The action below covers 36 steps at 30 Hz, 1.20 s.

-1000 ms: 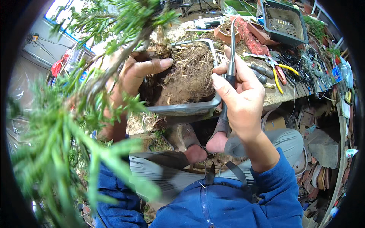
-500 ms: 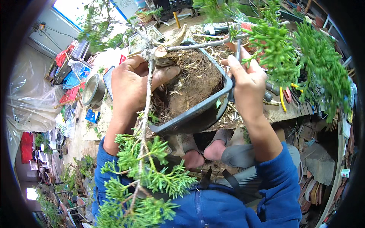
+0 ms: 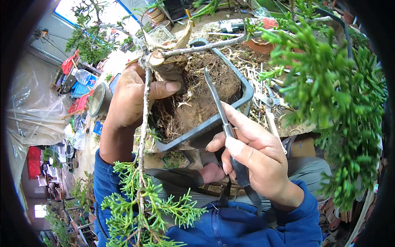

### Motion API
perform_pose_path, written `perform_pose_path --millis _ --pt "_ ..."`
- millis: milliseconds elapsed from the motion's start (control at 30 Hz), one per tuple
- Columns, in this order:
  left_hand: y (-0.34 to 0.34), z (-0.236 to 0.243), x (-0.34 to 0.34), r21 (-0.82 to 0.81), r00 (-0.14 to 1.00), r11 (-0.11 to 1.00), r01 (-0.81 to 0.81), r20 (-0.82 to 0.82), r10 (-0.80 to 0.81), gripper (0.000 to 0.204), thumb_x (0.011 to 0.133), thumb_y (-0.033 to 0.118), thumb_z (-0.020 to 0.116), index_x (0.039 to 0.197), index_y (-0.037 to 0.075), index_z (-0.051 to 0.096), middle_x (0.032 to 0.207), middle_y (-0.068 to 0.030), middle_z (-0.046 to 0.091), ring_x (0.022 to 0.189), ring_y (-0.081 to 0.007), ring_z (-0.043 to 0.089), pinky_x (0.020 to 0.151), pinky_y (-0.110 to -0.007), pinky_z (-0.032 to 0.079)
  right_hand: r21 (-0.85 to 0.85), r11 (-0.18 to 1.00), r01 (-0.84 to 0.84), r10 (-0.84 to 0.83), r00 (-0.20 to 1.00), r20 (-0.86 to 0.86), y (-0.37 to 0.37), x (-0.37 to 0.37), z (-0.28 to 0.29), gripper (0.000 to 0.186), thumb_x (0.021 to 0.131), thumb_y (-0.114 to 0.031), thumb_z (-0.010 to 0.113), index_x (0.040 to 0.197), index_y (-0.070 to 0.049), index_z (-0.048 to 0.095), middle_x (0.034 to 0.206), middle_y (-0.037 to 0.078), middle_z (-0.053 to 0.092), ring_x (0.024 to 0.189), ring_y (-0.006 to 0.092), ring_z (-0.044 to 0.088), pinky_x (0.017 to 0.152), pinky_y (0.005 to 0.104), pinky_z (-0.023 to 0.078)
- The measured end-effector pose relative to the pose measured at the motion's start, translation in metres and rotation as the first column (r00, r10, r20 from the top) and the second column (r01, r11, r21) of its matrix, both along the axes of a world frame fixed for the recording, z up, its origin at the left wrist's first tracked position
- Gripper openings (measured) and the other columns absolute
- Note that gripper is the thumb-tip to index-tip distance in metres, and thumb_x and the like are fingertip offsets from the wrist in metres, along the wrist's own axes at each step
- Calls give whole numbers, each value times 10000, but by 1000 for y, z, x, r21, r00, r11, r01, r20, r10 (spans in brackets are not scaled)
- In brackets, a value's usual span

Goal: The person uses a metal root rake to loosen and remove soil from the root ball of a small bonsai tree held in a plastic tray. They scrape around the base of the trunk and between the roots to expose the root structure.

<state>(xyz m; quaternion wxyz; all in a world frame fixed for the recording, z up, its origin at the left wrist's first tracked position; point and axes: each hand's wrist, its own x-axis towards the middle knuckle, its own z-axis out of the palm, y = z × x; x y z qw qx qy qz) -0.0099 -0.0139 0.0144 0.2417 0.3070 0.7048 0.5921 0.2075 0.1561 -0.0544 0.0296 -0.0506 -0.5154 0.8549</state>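
Note:
My left hand [image 3: 131,94] is closed round the base of a juniper's trunk [image 3: 164,68], which has a pale cut stub and grey branches with green foliage across the view. The trunk stands at the left of a grey-rimmed plastic pot [image 3: 249,88] holding a root ball of brown soil and fibrous roots [image 3: 210,92]. My right hand [image 3: 255,160] grips the dark handle of a curved steel tool [image 3: 214,90]. The tool points up over the pot's front edge, its tip above the soil; I cannot tell whether it touches.
Metal pliers [image 3: 270,105] lie on the littered bench [image 3: 296,123] right of the pot. A terracotta pot [image 3: 259,45] sits behind. At the left are a round bowl [image 3: 97,99], a water bottle [image 3: 84,77] and plastic sheeting [image 3: 35,103]. Dense foliage [image 3: 329,94] hangs at the right.
My right hand has moved down toward me, swinging the tool's tip leftward over the soil. The branches have shifted across the view, and my left hand now shows closed round the trunk.

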Motion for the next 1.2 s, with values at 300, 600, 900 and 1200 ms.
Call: perform_pose_path --millis 300,600,900,1200 --pt "3 -7 3 106 992 989 -99 85 90 509 810 5 754 1309 -63 682 1142 -93 741 989 -191 673 955 -329 503 -323 943 -85 89 996 -5 -11 -14 2 657 1041 -64 622 1618 47 327 1036 103 683 685 99 635 568 244 534" --pt "8 -12 8 235 993 969 -78 108 53 633 806 5 772 1408 -76 591 1235 -103 727 1109 -194 673 1031 -345 492 5 997 -81 81 997 1 -2 -18 12 667 1047 -56 600 1645 1 309 998 72 684 689 76 609 608 236 522" --pt "6 -11 5 146 991 986 -81 119 64 564 851 61 818 1364 -54 614 1208 -87 727 1068 -168 671 976 -326 510 289 949 -125 120 992 36 5 -23 14 657 1054 -44 596 1654 -41 329 938 25 675 694 53 593 642 228 515" --pt "-1 -22 0 324 998 946 -23 61 4 344 963 37 702 1292 -59 675 1213 -94 726 1105 -189 666 1014 -347 491 267 963 -38 53 997 -49 -8 -23 10 656 1049 -21 594 1650 -28 333 927 2 656 695 42 542 651 221 500"
